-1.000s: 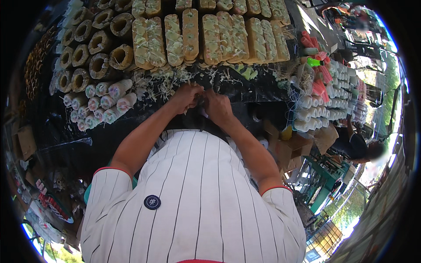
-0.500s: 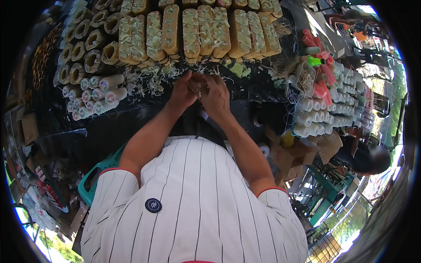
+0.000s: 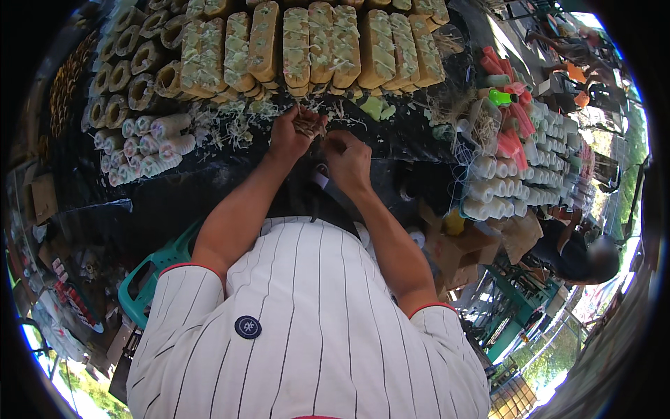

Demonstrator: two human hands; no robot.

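My left hand is closed around a small bunch of thin brownish sticks, whose ends show between thumb and fingers. Just right of it is my right hand, its fingers curled together; whatever they pinch is too small to make out. Both hands are above the near part of the dark-covered table, slightly apart. Beyond them stands a row of long tan blocks with pale green, strand-covered faces. Pale shredded strips lie scattered to the left of my left hand, and a crumpled green piece lies beyond my right.
At left are stacked hollow brown tubes and white wrapped rolls. At right stand rows of white spools, pink mesh rolls and a bright green item. A person is far right; a teal chair stands left.
My hands were together around the bunch and have parted. The right hand has drawn back toward me, fingers curled; the left keeps the sticks. The view has shifted slightly.
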